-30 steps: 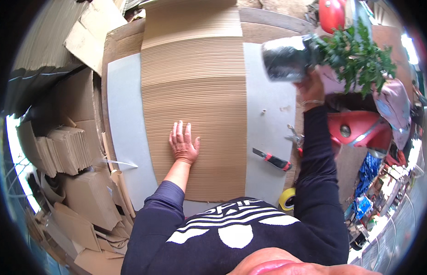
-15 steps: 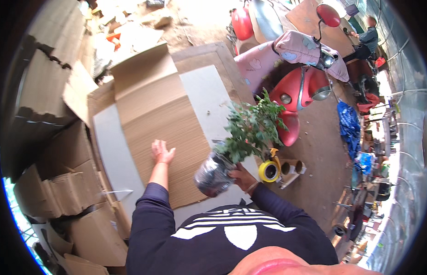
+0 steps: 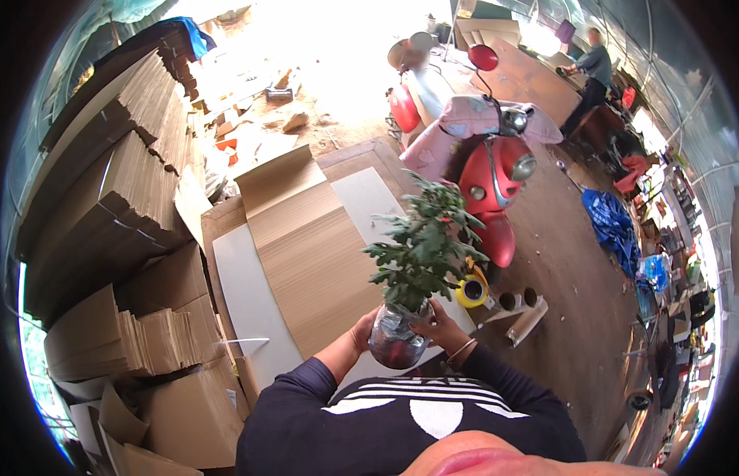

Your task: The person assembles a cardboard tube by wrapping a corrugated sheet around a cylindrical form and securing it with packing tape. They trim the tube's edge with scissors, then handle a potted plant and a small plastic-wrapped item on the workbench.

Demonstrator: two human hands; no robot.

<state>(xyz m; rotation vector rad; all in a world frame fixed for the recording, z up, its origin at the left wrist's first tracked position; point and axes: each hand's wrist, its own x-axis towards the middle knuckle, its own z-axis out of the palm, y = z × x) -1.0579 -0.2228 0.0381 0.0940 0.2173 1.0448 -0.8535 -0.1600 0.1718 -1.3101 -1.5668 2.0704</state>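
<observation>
A leafy green potted plant stands close in front of my chest, its pot wrapped in clear and dark plastic. My left hand is closed against the pot's left side, its fingers partly hidden behind it. From the right, my right hand grips the upper part of the wrapped pot. Beyond the plant, a creased cardboard sheet lies on a white board on the table, with its far flap folded up. Beside the plant's right side sits a yellow tape dispenser.
Stacks of flat cardboard rise along the left. A red scooter with a pink cover stands past the table's right corner. Cardboard tubes lie near the tape. A blue tarp lies at right; a person works far right.
My left hand has left the cardboard sheet and come to the pot's left side. The plant now stands more upright before my chest. The view has shifted, showing more of the far area.
</observation>
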